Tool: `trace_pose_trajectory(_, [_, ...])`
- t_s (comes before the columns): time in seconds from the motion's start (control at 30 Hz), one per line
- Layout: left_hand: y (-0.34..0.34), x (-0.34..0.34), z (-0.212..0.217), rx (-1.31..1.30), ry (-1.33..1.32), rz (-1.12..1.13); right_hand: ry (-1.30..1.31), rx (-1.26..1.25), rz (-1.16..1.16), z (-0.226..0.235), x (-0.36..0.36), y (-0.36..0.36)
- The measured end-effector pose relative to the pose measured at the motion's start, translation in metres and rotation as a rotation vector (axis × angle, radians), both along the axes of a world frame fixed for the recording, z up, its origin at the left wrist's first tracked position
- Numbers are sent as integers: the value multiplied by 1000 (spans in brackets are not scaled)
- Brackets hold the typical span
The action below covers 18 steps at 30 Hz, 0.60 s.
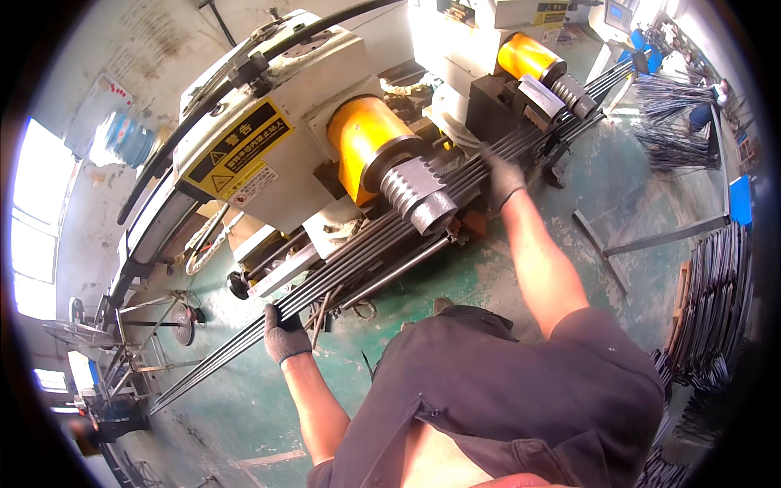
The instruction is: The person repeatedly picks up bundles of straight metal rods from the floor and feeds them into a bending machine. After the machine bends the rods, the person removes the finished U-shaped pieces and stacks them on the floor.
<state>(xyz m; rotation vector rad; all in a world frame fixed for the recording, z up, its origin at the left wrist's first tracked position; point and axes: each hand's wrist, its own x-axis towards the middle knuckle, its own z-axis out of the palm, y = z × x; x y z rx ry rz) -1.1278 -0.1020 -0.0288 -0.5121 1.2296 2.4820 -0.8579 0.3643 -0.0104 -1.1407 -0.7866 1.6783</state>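
A bundle of several long dark metal rods (350, 262) slants from the lower left up to the far right, passing along the front of a machine. My left hand (285, 335), in a grey glove, is closed round the rods near their lower left stretch, thumb on top. Farther along, my gloved right hand (506, 180) reaches to the same bundle; its fingers are smeared by motion, so their grip is unclear. Between my hands, a ridged steel roller (419, 195) on a yellow cylinder (373, 142) sits right against the rods.
A second yellow cylinder (529, 57) with a ridged roller stands farther right. The machine's pale housing (301, 183) bears a warning label. Stacked dark rods (712, 301) and a metal frame (667, 236) are at right. A fan (185, 325) stands left on the green floor.
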Motion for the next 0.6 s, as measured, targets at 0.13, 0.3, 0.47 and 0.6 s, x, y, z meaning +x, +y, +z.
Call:
trace_pose_trajectory(0.13, [17, 2, -7, 110, 3, -169, 128, -82, 83, -9, -13, -11])
trace_pose_trajectory(0.3, [11, -10, -18, 174, 47, -149, 96, -47, 13, -41, -2, 37])
trace_pose_trajectory(0.47, [-79, -68, -25, 154, 31, 124, 105, -93, -35, -39, 30, 75])
trace_pose_trajectory(0.6, [-62, -57, -36, 171, 125, 9, 158, -116, 11, -24, 7, 40])
